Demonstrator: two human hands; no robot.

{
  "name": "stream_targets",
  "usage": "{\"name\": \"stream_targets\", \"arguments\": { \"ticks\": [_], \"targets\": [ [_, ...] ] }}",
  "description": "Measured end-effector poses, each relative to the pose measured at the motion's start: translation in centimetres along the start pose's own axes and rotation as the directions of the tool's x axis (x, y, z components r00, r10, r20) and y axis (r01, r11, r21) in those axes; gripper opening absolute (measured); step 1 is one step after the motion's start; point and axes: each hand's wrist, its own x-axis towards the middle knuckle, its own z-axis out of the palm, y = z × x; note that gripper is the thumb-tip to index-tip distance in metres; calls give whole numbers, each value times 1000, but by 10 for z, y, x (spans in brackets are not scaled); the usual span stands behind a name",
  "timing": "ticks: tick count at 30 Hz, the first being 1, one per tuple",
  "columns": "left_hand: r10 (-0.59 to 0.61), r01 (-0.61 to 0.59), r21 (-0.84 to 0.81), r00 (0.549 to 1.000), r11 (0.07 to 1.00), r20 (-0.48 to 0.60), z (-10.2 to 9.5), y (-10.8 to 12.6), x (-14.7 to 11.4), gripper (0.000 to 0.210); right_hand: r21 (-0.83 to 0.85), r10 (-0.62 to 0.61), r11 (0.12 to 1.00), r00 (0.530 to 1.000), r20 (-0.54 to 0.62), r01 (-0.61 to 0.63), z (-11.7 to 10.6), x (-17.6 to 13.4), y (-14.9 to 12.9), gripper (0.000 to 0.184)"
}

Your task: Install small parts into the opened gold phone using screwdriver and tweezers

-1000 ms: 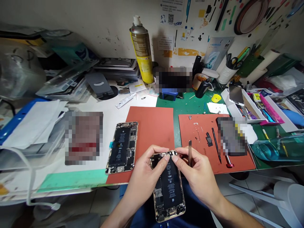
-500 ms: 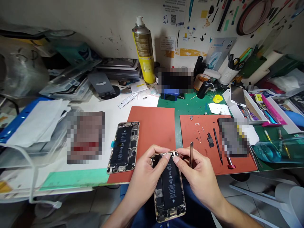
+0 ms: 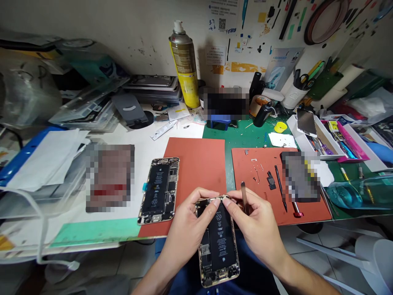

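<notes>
Opened phone (image 3: 218, 241) held over the lap, below the worktop (image 3: 92, 233) edge.
Left hand (image 3: 187, 229) grips its side to steady it; right hand (image 3: 256, 227) pinches the top corner (tweezers (image 3: 243, 196) tucked in its fingers, kept ready).

bench (image 3: 144, 147) | red mats (image 3: 196, 162) | opened phone (image 3: 159, 190) | spray can (image 3: 183, 65) | green mat (image 3: 245, 137)

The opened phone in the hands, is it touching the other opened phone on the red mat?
Apart. The head view shows the held phone below the desk edge, clear of the other phone.
</notes>
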Motion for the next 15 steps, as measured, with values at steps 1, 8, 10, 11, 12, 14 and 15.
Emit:
{"name": "stream_targets", "arguments": {
  "ticks": [1,8,10,11,12,14,15],
  "targets": [
    [-4,4,0,1000,1000,8,0,1,0,36,-4,1,1000,1000,-2,-1,0,0,0,33],
    [-18,18,24,1000,1000,17,-1,0,3,39,-33,16,999,1000,6,-16,2,4,-3,35],
    [-38,38,15,999,999,32,-1,0,3,40,-36,27,999,1000,14,-27,2,6,-4,35],
    [-42,42,9,998,999,36,0,1,3,40,-31,34,999,999,18,-34,2,7,-4,35],
    [-43,43,3,998,999,38,0,1,3,39,-23,43,999,999,22,-42,2,8,-4,35],
    [-42,42,-8,998,999,38,0,2,2,38,1,62,998,998,33,-62,2,9,-5,35],
    [-44,44,-14,998,999,41,1,3,2,38,12,73,997,997,38,-73,1,10,-5,35]
  ]
}}
